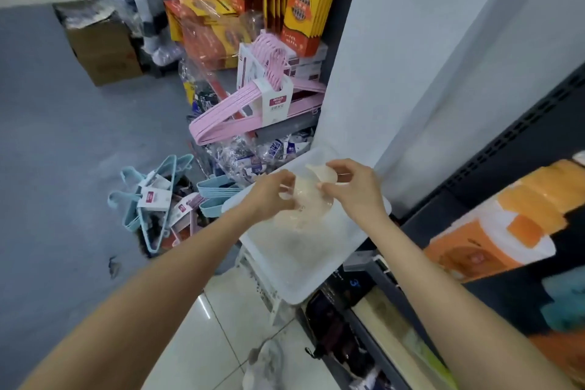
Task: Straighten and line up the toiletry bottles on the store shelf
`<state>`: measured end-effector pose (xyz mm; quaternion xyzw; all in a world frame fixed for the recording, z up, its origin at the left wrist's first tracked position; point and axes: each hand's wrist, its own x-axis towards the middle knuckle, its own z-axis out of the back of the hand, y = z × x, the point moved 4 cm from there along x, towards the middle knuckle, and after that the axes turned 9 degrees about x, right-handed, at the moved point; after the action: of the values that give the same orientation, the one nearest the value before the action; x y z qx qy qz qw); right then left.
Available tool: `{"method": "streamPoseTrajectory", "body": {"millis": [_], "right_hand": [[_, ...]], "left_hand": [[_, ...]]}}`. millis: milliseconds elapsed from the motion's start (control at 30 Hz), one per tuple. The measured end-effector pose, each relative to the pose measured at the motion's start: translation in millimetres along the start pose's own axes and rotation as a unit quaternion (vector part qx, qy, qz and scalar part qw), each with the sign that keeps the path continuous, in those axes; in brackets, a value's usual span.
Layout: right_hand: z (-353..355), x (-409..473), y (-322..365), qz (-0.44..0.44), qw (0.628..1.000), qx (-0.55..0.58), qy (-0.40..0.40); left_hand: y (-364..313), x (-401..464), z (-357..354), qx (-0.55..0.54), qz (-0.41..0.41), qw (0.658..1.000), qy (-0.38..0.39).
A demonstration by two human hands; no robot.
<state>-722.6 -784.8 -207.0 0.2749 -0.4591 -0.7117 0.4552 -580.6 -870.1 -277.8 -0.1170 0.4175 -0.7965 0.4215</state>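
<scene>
1. Head view: both hands meet above a clear plastic bin (304, 263), which sits beside the corner of a white pillar (380, 57).
2. The left hand (269, 199) curls its fingers round the left edge of a pale, crumpled plastic bag (311, 196); thumb and fingers pinch it.
3. The right hand (354, 190) pinches the bag's upper right edge between thumb and forefinger, with the other fingers bent.
4. The bag hangs between the two hands, just above the bin's open top.
5. No toiletry bottle can be made out for certain; what the bag holds is too blurred to tell.
6. To the right of the bin runs a dark shelf (522, 142) with orange and white packs (506, 231) lying on it.
7. Left of the bin, on the grey floor (63, 152), lies a heap of blue hangers (152, 199).
8. Beyond the bin, a bundle of pink hangers (240, 108) leans against the pillar's foot, and yellow boxes (307, 0) stand above them.
9. Far to the left of the bin sits a brown cardboard box (101, 47).
10. Below the bin the floor turns to glossy white tiles (202, 342).
</scene>
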Motion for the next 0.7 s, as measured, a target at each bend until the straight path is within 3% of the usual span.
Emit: {"method": "streamPoseTrajectory", "body": {"millis": [300,700], "right_hand": [[-14.9,68.2,-56.2,-0.055,0.998,-0.036,0.025],[-27.9,80.5,-81.8,-0.082,0.996,-0.044,0.015]], "left_hand": [[27.9,80.4,-32.1,-0.043,0.043,0.998,0.033],[42.5,100.6,-46.5,-0.022,0.061,0.996,0.059]]}}
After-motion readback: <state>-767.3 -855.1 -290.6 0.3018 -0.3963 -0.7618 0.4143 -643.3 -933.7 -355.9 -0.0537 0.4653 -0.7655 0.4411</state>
